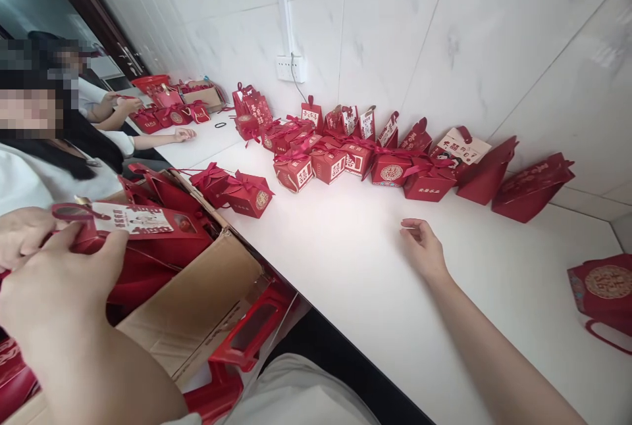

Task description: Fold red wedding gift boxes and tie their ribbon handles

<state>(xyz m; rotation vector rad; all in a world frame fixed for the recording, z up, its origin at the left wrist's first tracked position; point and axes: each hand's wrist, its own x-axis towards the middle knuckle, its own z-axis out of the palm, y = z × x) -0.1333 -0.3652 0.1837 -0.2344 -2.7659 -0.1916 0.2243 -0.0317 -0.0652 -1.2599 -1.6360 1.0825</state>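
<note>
At the lower left, my left hand is closed on a red gift box with a white printed tag, over an open cardboard box of red gift packages. Another person's hand is close beside mine, at the same package. My right hand rests on the white table, fingers loosely curled and apart, with nothing in them. Ahead of it stands a row of red gift boxes with ribbons, among them a box with a round gold emblem.
Two ribboned boxes stand near the carton. A red package with a handle lies at the right edge. Below the table is a red plastic stool. Co-workers sit along the left side, near more red boxes. A tiled wall backs the table.
</note>
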